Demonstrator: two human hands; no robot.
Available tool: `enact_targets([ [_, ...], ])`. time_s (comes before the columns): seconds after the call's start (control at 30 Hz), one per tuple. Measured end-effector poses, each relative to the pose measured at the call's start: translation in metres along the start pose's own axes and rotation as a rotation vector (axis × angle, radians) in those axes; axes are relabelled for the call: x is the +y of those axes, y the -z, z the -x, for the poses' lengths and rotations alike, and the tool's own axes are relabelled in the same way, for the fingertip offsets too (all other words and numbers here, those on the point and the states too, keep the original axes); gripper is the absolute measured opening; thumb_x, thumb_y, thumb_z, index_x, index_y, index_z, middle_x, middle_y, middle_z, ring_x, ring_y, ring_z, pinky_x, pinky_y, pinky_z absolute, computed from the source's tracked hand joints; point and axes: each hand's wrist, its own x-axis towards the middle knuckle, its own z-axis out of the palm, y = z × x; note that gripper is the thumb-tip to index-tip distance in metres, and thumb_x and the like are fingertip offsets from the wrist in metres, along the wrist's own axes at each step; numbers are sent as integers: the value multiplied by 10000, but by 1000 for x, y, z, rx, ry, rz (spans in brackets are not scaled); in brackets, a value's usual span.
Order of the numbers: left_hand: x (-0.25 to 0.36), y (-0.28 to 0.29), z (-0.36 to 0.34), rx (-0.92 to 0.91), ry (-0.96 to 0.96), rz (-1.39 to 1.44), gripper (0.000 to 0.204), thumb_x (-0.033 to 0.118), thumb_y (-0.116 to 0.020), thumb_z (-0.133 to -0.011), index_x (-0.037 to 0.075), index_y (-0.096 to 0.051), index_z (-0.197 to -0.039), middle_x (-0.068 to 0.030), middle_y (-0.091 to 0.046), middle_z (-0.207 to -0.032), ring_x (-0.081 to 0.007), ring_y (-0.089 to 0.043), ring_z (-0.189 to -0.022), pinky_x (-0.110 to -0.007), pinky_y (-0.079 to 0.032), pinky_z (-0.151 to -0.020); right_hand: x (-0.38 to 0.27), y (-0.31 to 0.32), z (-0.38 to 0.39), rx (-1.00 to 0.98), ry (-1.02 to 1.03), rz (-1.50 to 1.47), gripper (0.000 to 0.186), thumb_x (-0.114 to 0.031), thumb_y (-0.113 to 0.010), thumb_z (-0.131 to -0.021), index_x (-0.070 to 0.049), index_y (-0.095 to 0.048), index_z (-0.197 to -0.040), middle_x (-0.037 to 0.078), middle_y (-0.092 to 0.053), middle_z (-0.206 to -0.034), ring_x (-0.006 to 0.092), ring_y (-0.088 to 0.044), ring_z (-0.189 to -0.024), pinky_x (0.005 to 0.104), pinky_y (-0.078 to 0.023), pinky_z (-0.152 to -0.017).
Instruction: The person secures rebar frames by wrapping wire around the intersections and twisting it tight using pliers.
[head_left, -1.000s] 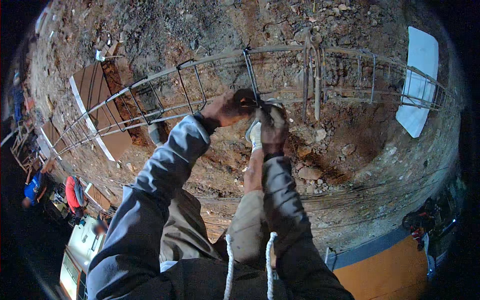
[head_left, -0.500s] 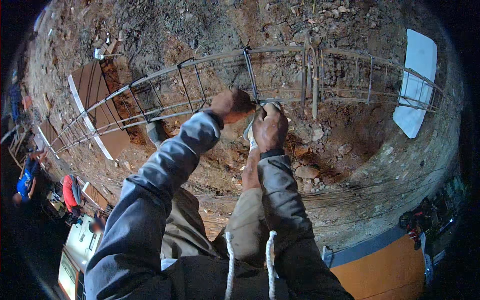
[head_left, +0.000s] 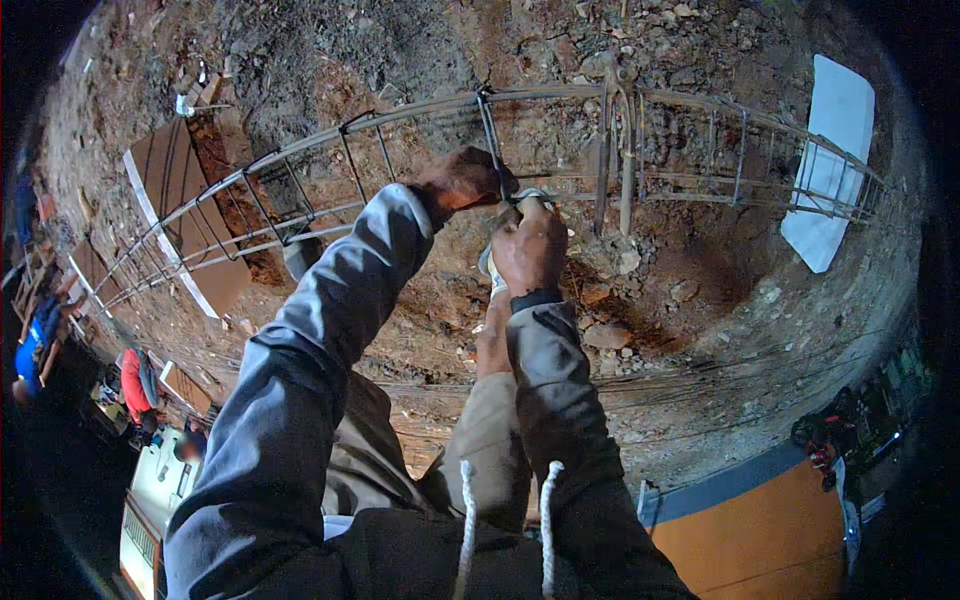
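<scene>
A long rebar cage (head_left: pixel 410 112) of thin bars and square stirrups crosses in front of me, raised over the dirt. At the lower bar, my left hand (head_left: pixel 466 178) is closed with its fingertips on a dark steel stirrup (head_left: pixel 488 122). My right hand (head_left: pixel 530 246) is closed just right of it, against the same joint; what lies inside its fingers is hidden. A pair of pincers (head_left: pixel 627 170) hangs over the upper bar to the right, handles pointing down toward me.
Brown boards (head_left: pixel 190 215) lie under the cage's left end, and a white sheet (head_left: pixel 828 165) under its right end. Stones (head_left: pixel 607 336) dot the soil near my foot. People (head_left: pixel 38 345) are at the far left. An orange surface (head_left: pixel 750 530) fills the lower right.
Both hands have shifted slightly left and stay together at the stirrup joint. The left hand has risen slightly and moved closer against the stirrup. The pincers still hang on the bar.
</scene>
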Motion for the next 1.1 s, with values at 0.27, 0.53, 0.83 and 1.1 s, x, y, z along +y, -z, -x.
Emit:
enact_targets([
  [0.27, 11, -46, 44, 466, -96, 141, 185, 93, -583, -801, -27, -590, -942, -171, -620, -1000, -263, -602, -907, -332, -479, -781, 8, -4, 5, 43, 44, -6, 139, -74, -569, -730, -17, -547, -855, 223, -604, -807, 422, -570, -785, 474, -442, -646],
  [0.53, 22, -64, 82, 538, -425, -762, 381, 153, -601, -716, 110, -581, -1094, -99, -535, -1184, -318, -508, -1067, -423, -397, -906, 38, -16, 70, 75, 119, -306, 316, -10, -516, -740, -36, -562, -1051, 213, -599, -818, 406, -572, -795, 425, -464, -671],
  [0.83, 4, -51, 80, 474, -474, -772, 433, 190, -587, -742, 152, -579, -1173, -80, -536, -1209, -306, -473, -1114, -459, -325, -924, -17, 23, 40, -125, 442, 286, 56, -53, -511, -762, -54, -557, -794, 194, -583, -658, 364, -592, -617, 450, -447, -531],
  [1.1, 9, -60, 78, 603, -472, -577, 404, 20, -554, -656, 171, -661, -1014, -68, -581, -1124, -259, -519, -1056, -458, -331, -928, 56, 11, 1, -163, -36, -129, 74, -85, -543, -804, -28, -582, -832, 163, -614, -719, 289, -594, -589, 358, -454, -528],
])
